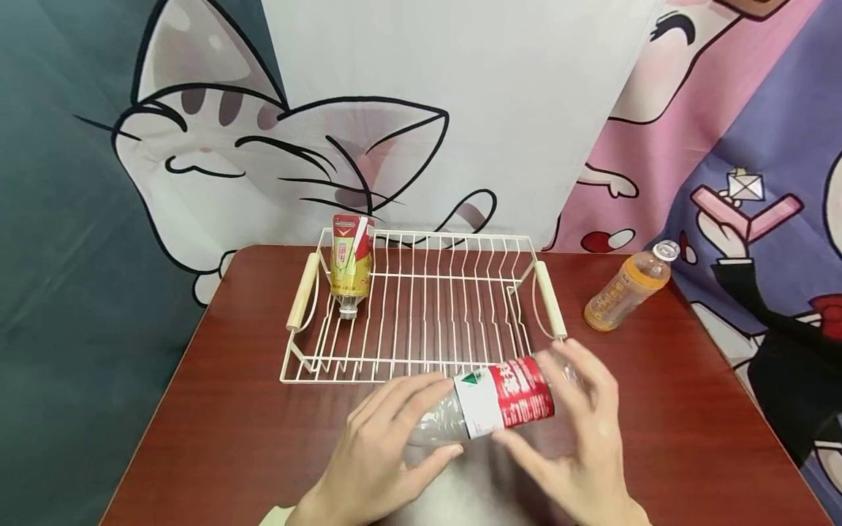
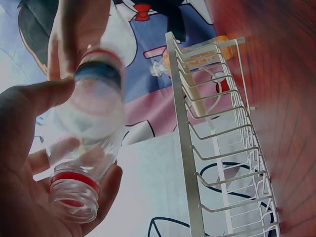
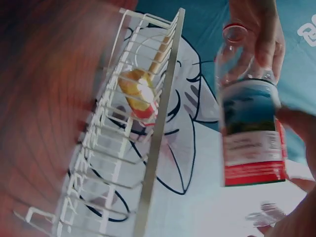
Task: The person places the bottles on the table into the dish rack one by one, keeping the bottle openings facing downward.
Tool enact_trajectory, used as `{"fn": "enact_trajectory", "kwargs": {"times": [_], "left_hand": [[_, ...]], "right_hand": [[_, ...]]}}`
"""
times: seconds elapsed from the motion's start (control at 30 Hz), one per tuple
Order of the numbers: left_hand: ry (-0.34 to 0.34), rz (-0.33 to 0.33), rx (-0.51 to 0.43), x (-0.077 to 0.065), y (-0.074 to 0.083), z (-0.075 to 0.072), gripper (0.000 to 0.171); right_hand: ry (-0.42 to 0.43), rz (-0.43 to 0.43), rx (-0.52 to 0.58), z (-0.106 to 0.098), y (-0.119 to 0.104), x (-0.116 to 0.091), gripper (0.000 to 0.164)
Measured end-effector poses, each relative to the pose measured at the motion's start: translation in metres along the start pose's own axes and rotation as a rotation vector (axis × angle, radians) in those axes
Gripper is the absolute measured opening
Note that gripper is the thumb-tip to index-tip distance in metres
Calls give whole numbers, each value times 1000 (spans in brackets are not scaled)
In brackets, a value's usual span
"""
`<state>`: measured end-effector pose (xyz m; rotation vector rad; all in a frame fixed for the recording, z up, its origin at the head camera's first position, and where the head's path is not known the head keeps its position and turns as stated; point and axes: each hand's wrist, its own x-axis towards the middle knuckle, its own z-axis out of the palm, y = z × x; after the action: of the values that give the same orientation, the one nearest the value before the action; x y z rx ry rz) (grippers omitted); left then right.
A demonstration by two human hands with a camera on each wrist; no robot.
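Observation:
A clear, uncapped plastic bottle (image 1: pixel 503 398) with a red and white label lies tilted sideways between my two hands, in front of the wire rack. My left hand (image 1: pixel 388 438) holds its neck end, fingers over the top and thumb below. In the left wrist view the bottle's open mouth (image 2: pixel 76 202) shows a red ring. At the base end, my right hand (image 1: pixel 585 431) grips the bottle with fingers above and thumb under the label. The right wrist view shows a blue landscape picture on the label (image 3: pixel 252 133).
A white wire rack (image 1: pixel 454 234) with wooden handles stands on the red-brown table (image 1: pixel 217 394). Inside its left end, a yellow and red labelled bottle (image 1: pixel 351 259) stands upside down. Right of the rack, a bottle of orange drink (image 1: pixel 618 296) appears tilted. A cartoon cloth hangs behind.

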<state>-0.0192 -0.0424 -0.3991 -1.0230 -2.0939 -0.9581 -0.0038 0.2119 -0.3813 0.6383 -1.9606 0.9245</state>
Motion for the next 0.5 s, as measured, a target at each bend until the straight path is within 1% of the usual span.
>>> {"fn": "enact_trajectory", "kwargs": {"times": [0.07, 0.1, 0.13, 0.2, 0.23, 0.3, 0.33, 0.37, 0.5], "left_hand": [[39, -7, -17, 2, 0, 0, 61], [58, -11, -26, 2, 1, -1, 60], [75, -13, -36, 3, 1, -1, 59], [102, -15, -54, 3, 2, 0, 59], [110, -17, -58, 4, 2, 0, 59], [121, -21, -59, 4, 2, 1, 60], [124, -25, -59, 4, 2, 2, 61], [124, -31, -57, 3, 3, 3, 62], [119, -51, -52, 2, 5, 7, 64]], "right_hand": [[30, 148, 196, -2, 0, -1, 77], [27, 248, 287, -4, -1, -2, 75], [17, 349, 387, -6, -2, -3, 77], [-21, 541, 596, -8, -5, -6, 88], [-39, 617, 668, -9, -6, -7, 93], [-54, 722, 731, -7, -10, -7, 94], [-50, 751, 756, -5, -11, -6, 92], [-37, 765, 781, -3, -12, -6, 90], [44, 822, 789, 4, -16, 0, 89]]}}
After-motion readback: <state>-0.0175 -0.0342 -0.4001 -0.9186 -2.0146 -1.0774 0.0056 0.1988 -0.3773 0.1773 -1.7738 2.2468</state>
